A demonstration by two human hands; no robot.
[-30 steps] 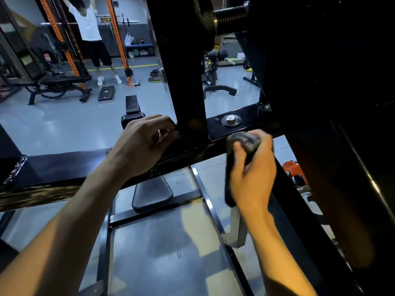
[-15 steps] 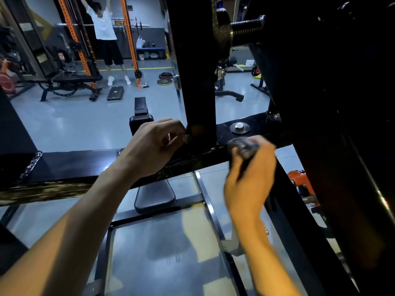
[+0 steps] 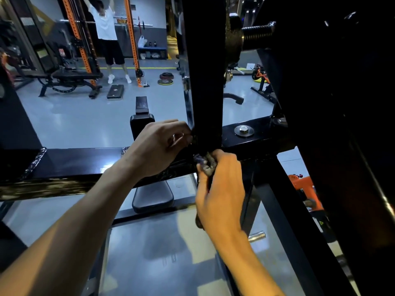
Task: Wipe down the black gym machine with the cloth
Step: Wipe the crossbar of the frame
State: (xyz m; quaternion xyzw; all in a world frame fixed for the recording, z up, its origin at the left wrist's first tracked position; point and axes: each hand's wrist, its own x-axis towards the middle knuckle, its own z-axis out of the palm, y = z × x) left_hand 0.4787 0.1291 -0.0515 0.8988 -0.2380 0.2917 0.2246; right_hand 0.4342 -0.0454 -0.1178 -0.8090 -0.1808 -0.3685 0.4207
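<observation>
Head view: right hand (image 3: pixel 220 189) has its fingers clamped round a bunched dark cloth (image 3: pixel 205 164), wad pressed at the near face of the black machine (image 3: pixel 208 82), right where the upright post meets the horizontal crossbar (image 3: pixel 70 162). Cloth tail hangs below the palm.

Left hand (image 3: pixel 158 146) sits just left of the post, fingers curled in against the post's left edge; looks like a pinch or brace on the joint, but fingertips are hidden in shadow, so I can't tell what they hold, if anything.

Key relation: the post's long axis runs straight up from the cloth; the crossbar runs left–right, passing under both hands. Right hand is the wiping hand and is already touching the joint.

Room: open space up the post's near face. Rightward the bar carries a bolt and washer (image 3: pixel 244 130), then dark frame crowds in. Leftward the left hand blocks the bar. Judgement: cleanest stroke is upward along the post.
</observation>
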